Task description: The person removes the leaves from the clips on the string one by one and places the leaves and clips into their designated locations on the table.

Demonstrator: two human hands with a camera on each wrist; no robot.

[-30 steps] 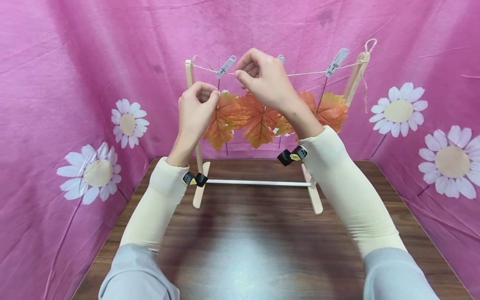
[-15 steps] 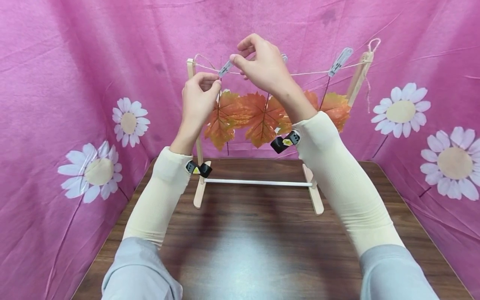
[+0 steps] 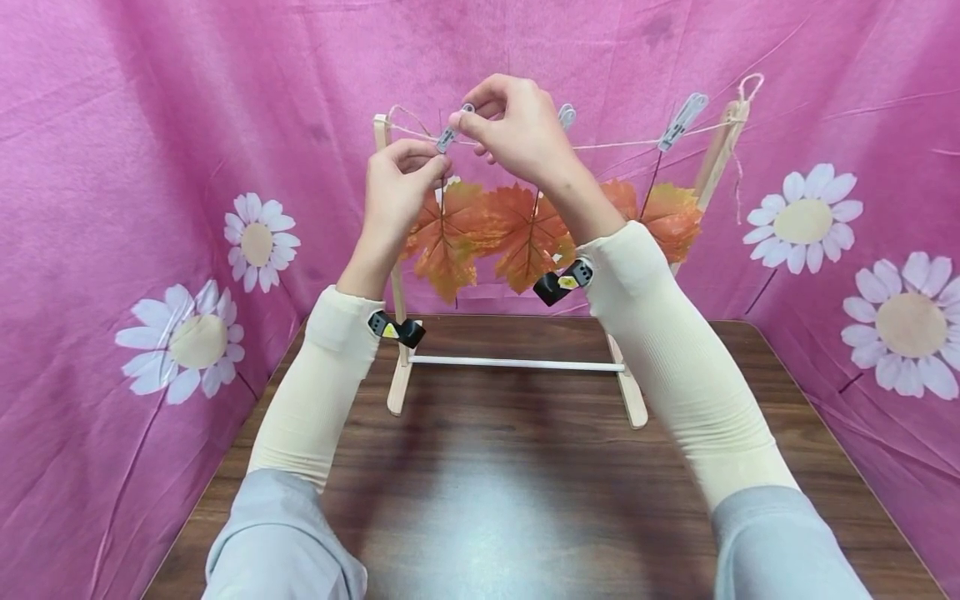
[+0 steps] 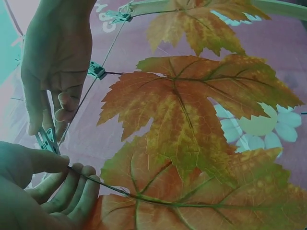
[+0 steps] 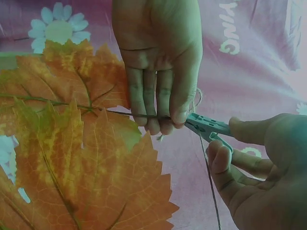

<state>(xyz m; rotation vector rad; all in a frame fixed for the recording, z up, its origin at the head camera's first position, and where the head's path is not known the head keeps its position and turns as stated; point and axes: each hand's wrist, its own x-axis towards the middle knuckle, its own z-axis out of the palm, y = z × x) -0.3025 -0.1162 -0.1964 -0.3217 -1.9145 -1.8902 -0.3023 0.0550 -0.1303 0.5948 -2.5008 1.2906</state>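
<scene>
My left hand (image 3: 397, 187) pinches the thin dark stem (image 5: 136, 114) of an orange maple leaf (image 3: 447, 250) at the left end of the string (image 3: 618, 147). The right hand (image 3: 528, 137) grips the handles of a pale grey clothespin (image 5: 208, 126) between thumb and fingers. That clothespin sits at the string, its nose right by the left fingertips and the stem's end. Whether its tip bites on the stem is hidden by the fingers. Another maple leaf (image 4: 192, 110) hangs beside it from a second clothespin (image 4: 97, 70).
A wooden stand holds the string between its left post (image 3: 381, 133) and right post (image 3: 720, 158), with a white rod (image 3: 517, 363) low between its feet. A third clothespin (image 3: 682, 122) holds a leaf (image 3: 671, 221) at right. Pink flowered cloth surrounds the brown table (image 3: 480, 483).
Both hands have come to the left clothespin. My left hand rose along the stem to the string, and the right moved left and took hold of the clothespin's handles.
</scene>
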